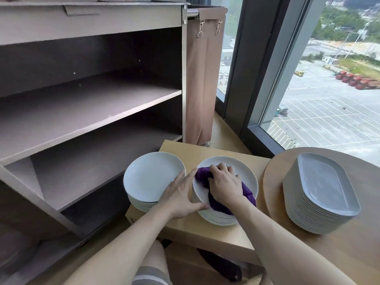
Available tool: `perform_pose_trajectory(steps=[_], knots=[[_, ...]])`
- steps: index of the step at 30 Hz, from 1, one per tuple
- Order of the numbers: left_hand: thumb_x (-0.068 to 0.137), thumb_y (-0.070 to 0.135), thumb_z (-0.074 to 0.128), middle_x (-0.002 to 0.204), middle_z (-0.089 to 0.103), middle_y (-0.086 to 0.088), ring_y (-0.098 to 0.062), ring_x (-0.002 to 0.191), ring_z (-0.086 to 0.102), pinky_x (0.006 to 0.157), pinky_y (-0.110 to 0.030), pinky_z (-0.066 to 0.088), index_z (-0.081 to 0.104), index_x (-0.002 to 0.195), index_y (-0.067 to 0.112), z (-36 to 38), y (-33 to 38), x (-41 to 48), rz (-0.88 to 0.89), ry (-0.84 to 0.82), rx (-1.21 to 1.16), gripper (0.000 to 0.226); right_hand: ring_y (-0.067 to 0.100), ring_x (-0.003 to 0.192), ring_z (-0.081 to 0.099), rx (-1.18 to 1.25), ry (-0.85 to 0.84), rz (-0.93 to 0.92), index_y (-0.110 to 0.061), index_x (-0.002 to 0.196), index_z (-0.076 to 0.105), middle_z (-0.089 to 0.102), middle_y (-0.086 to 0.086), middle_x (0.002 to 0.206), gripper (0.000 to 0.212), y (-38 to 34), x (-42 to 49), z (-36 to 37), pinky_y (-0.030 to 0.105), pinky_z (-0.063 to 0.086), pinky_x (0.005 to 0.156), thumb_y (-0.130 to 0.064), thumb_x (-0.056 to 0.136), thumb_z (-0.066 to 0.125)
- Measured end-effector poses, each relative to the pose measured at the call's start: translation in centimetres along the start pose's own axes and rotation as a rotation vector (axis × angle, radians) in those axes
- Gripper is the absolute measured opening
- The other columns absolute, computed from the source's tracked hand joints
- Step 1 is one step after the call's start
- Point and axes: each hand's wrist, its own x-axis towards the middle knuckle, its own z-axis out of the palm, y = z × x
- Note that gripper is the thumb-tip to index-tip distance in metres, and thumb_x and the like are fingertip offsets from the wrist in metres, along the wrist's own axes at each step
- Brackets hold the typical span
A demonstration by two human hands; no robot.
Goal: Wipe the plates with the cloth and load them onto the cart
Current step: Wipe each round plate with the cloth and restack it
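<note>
Right hand is pressed down on the purple cloth, fingers curled over the bunched fabric, so that the top plate of the middle stack can be rubbed. Left hand is laid open and flat against that stack's near-left rim, gripping nothing, apparently to keep the plates from sliding under the wiping.

Largest in view, the cart is seen at the left with its shelves bare, so no plate has been loaded yet; a brown bag is clipped to its end. Tall windows overlooking a car park are seen on the right. A round table carries a stack of oblong dishes. The low wooden table bears both round stacks, the left stack just beside the one being wiped, close to the cart for a short carry
</note>
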Motion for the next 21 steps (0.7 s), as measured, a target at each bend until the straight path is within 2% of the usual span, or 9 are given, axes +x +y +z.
perform_pose_trajectory(steps=[3,5,8,16,21], knots=[[0.064,0.087,0.065,0.170,0.000,0.011,-0.018,0.157,0.004,0.122,-0.044,0.021,-0.002,0.154,0.056,0.0,-0.1,-0.1,0.026,-0.016,0.015,0.116,0.033,0.126,0.043,-0.059,0.019,0.031,-0.026,0.135,0.048,0.049,0.006,0.136,0.032,0.9,1.1,-0.4,0.049,0.042,0.094,-0.030,0.103,0.046],[0.071,0.084,0.063,0.167,-0.003,0.025,-0.008,0.156,-0.006,0.124,-0.044,0.018,0.017,0.156,0.048,-0.1,-0.2,-0.1,0.073,-0.029,0.058,0.103,0.034,0.127,0.043,-0.082,0.020,0.043,-0.027,0.136,0.048,0.048,0.007,0.139,0.033,1.9,1.5,-0.8,0.051,0.042,0.096,-0.030,0.104,0.046],[0.073,0.084,0.060,0.167,-0.003,0.026,-0.005,0.154,-0.008,0.124,-0.044,0.017,0.035,0.152,0.040,-0.3,-0.3,0.1,0.094,-0.031,0.085,0.093,0.033,0.128,0.043,-0.111,0.025,0.045,-0.027,0.135,0.049,0.047,0.007,0.140,0.032,3.3,1.4,-1.3,0.051,0.043,0.097,-0.030,0.104,0.047],[0.070,0.090,0.055,0.168,-0.002,0.023,-0.009,0.155,-0.007,0.124,-0.046,0.018,0.035,0.152,0.040,-0.1,-0.5,0.2,0.090,-0.030,0.106,0.098,0.032,0.128,0.042,-0.100,-0.020,0.060,-0.028,0.132,0.051,0.049,0.006,0.140,0.032,4.8,-1.7,-2.3,0.051,0.040,0.096,-0.027,0.100,0.049],[0.066,0.095,0.049,0.168,-0.003,0.022,-0.010,0.156,-0.007,0.124,-0.047,0.017,0.031,0.153,0.040,0.1,-0.6,0.3,0.089,-0.029,0.118,0.105,0.030,0.132,0.037,0.012,-0.144,0.083,-0.034,0.127,0.052,0.046,0.000,0.133,0.033,4.2,-3.4,-2.5,0.053,0.034,0.106,-0.026,0.095,0.055]])
